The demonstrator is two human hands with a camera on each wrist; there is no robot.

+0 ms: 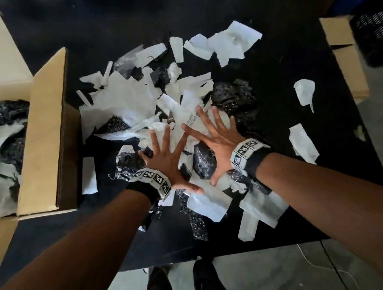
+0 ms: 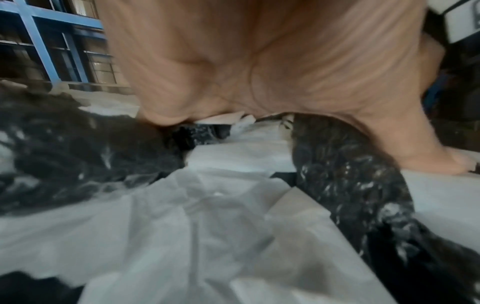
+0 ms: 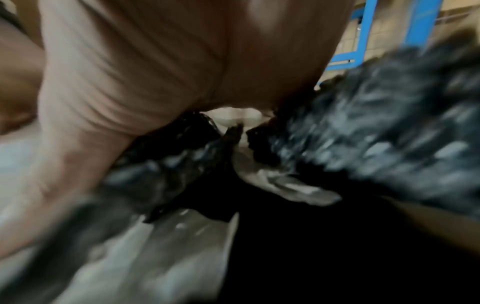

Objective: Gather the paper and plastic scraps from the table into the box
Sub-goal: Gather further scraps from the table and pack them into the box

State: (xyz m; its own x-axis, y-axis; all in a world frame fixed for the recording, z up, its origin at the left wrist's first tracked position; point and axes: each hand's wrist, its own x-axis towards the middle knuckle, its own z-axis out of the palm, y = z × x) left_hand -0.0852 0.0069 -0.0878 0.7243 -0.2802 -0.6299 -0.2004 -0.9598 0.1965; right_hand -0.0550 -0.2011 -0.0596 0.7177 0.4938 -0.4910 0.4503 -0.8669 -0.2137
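Both hands flat on the scrap pile, open cardboard box (image 1: 46, 129) to the left.

Left hand (image 1: 165, 157) and right hand (image 1: 214, 142) lie spread, fingers straight, pressing the heap of white paper and black plastic scraps (image 1: 146, 102) on the black surface (image 1: 272, 62); neither grip holds anything. Box sits just beside the heap, off the left hand's side, so left is nearer. Heap has no clear long axis; it sprawls away from the person. Stray white scraps (image 1: 304, 92) lie well right.

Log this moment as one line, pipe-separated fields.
left hand: flat, spread on scraps | right hand: flat, spread on scraps | box: left of pile, partly filled | stage: gathering, none lifted
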